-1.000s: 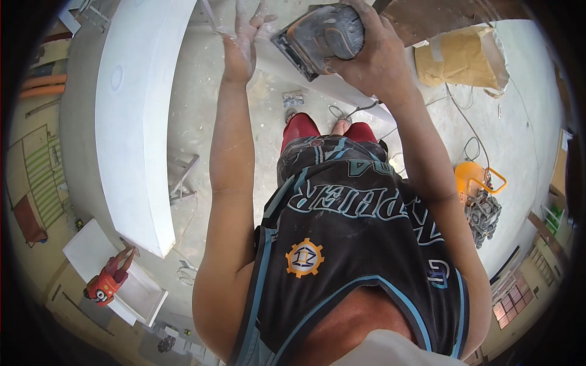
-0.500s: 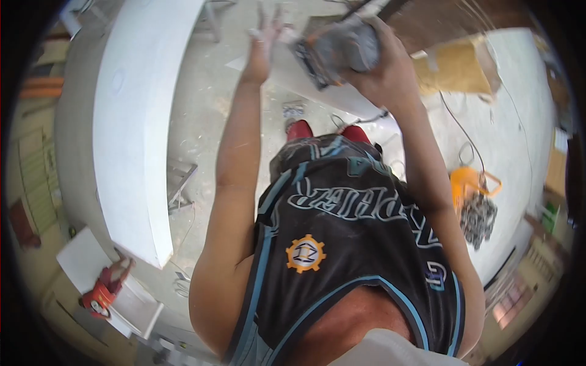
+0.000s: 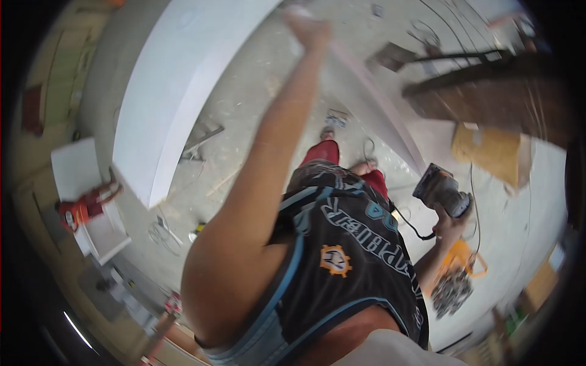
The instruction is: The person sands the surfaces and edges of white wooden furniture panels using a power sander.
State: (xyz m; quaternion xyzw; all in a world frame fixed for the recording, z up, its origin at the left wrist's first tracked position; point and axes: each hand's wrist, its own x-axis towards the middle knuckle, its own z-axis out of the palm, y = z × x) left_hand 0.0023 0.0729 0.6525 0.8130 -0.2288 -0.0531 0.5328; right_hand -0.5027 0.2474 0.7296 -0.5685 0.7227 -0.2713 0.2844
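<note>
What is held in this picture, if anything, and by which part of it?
The right grip holds a power sander by its rounded housing, opposite the flat base. The left grip is too blurred to tell.

Location: a workshop, by my reading. Evidence: I have a corded power sander (image 3: pixel 441 189) in my right hand (image 3: pixel 450 227), at three o'clock. Long white panel (image 3: pixel 183 91) at ten, a grey trestle (image 3: pixel 204 139) beside it. Pale, scuffed floor (image 3: pixel 250 91) under me. Orange bucket (image 3: pixel 456 255) at four; brown paper sack (image 3: pixel 488 154) just short of three. Near nine, a co-worker (image 3: pixel 88 210) at a white box-like piece (image 3: pixel 113 232).
</note>
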